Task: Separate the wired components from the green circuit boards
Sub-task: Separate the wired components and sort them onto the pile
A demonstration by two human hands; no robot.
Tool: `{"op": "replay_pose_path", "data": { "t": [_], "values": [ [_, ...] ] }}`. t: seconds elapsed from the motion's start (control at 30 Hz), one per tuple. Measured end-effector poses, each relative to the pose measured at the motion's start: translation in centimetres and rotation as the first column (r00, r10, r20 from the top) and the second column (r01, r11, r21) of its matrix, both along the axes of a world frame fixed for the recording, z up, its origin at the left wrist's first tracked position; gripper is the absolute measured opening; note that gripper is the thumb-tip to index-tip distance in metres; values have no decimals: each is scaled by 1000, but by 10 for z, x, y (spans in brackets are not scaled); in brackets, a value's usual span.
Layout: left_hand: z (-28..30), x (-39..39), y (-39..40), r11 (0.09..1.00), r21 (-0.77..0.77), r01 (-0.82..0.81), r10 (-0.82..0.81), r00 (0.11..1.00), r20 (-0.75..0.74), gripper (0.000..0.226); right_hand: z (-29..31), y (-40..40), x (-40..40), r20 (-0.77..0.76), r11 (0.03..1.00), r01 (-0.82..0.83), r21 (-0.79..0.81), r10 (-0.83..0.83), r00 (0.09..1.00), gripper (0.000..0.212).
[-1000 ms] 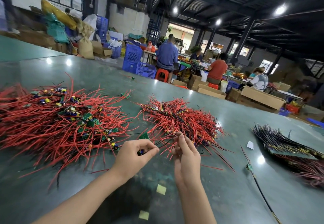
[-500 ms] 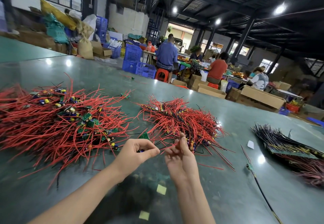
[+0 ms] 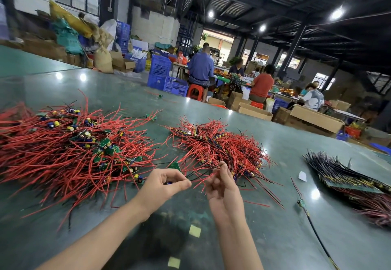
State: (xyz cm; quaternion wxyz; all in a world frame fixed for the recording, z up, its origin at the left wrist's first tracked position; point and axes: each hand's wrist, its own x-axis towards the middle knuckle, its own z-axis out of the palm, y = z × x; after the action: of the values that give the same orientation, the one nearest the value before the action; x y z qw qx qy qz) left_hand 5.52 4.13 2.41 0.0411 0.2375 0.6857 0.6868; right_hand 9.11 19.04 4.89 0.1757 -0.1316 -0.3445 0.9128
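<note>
head view: only cam, looks fwd/down over a green table [image 3: 275, 159].
L hand [image 3: 163, 185]: fingers curled, thumb + index pinching a small blue component w/ a green board [image 3: 175, 165] poking up behind the knuckles; near front edge, centre.
R hand [image 3: 222, 185]: fingers half bent, tips up at red wires by the near edge of the mid pile; can't tell if it truly grips one.
Unsorted pile [image 3: 69, 147]: L side of table, red wires w/ green boards + blue/yellow parts still attached; big.
Mid pile [image 3: 218, 145]: centre, just beyond the hands; red/black wired parts, no boards seen, so likely the separated lot.
R pile [image 3: 347, 176]: R edge, dark wires on board strips; role unclear.
Stray lead [image 3: 302, 204]: lies alone btw mid and R piles.
Progress: judged partway. A fair heap is done, but the L pile looks larger, so most is left.
Step in hand: prob. pulling a wired part off the held board.
</note>
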Motion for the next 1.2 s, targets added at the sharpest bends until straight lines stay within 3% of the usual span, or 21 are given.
{"op": "replay_pose_path", "data": {
  "t": [0.07,0.17,0.2,0.3,0.4,0.5,0.53,0.63,0.67,0.73,0.8,0.9,0.97,1.07,1.13,1.2],
  "values": [
    [0,-1,-2,1000,-4,-3,3,1000,5,21,0,2,0,31,999,-16,30,15,999,14],
    [2,-5,-6,998,-56,-26,21,997,-74,14,0,7,1,64,939,106,328,-134,989,14],
    [3,-6,-7,998,-58,-33,27,995,-97,13,-1,9,0,57,933,115,341,-142,988,13],
    [6,-5,-8,999,7,-42,42,995,-94,7,2,7,0,41,995,-15,100,11,999,7],
    [7,-4,-5,996,80,-37,42,997,-64,13,3,0,-1,-71,963,-168,-212,157,985,8],
    [8,-5,-1,988,146,-56,60,998,-25,18,2,-5,0,-208,930,-260,-261,209,956,44],
    [9,-5,-1,985,157,-79,83,996,-19,22,1,-5,0,-217,934,-269,-236,219,951,43],
    [10,-7,-5,967,162,-195,196,981,14,24,2,-5,1,-113,992,-120,31,123,986,4],
    [9,-10,-7,960,145,-238,239,971,13,25,-1,-2,-1,-83,979,-10,203,27,996,6],
    [8,-11,-8,955,84,-285,288,957,-26,30,-7,1,-4,-84,861,172,479,-150,985,11],
    [7,-10,-7,954,-5,-299,297,950,-91,36,-11,2,-5,-82,818,229,527,-219,972,14],
    [11,-3,-4,923,-135,-361,334,924,-186,37,-9,8,-4,-37,878,177,445,-179,983,19],
    [20,1,-9,885,-172,-433,381,885,-268,30,-7,16,-4,-72,904,163,395,-146,987,19],
    [46,5,-18,831,-163,-532,460,822,-335,18,-10,24,-4,-59,873,251,419,-250,966,23],
    [66,4,-28,672,-199,-713,562,666,-490,6,-13,25,-4,-39,844,268,464,-283,958,27],
    [80,-7,-41,485,-146,-862,591,446,-672,15,-15,24,-4,-27,832,262,490,-285,958,29]
  ]
}}
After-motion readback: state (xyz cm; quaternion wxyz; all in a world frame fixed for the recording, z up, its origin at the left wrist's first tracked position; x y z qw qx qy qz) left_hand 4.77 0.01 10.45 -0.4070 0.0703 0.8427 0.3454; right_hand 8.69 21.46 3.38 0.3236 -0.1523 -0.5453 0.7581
